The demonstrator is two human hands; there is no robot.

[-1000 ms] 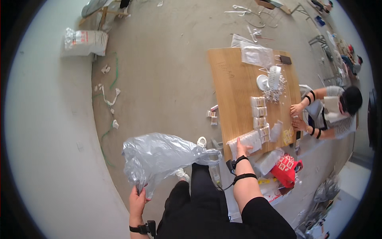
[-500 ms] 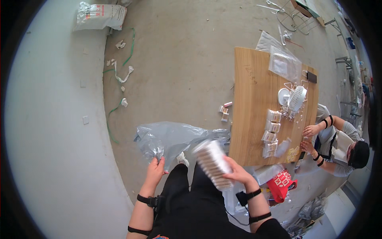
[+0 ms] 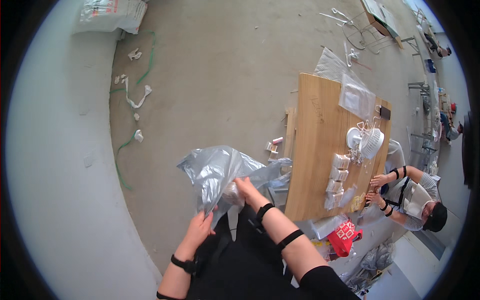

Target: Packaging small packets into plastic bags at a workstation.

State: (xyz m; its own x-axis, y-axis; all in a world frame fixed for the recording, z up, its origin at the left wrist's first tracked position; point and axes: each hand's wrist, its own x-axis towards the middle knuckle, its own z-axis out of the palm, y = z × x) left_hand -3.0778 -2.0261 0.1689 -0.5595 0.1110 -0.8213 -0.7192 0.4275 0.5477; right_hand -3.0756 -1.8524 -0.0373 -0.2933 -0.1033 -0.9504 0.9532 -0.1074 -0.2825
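A large clear plastic bag (image 3: 215,167) hangs in front of my legs. My left hand (image 3: 200,228) is closed on the near edge of its mouth. My right hand (image 3: 248,192) reaches to the bag's opening from the right, fingers round a wrapped stack of small packs (image 3: 231,194). Only part of that stack shows; grey film and my fingers cover the remainder.
Right of me stands a wooden table (image 3: 307,165) bearing small packs (image 3: 340,174), a white fan (image 3: 371,142) and clear bags (image 3: 356,95). A co-worker (image 3: 412,195) sits at its far side. A red bag (image 3: 345,239) lies below; a wall (image 3: 60,150) runs along the left.
My right hand has moved left with the stack of packs, from above my lap to the bag's mouth. The bag has bunched up and lifted around it. My view has shifted slightly.
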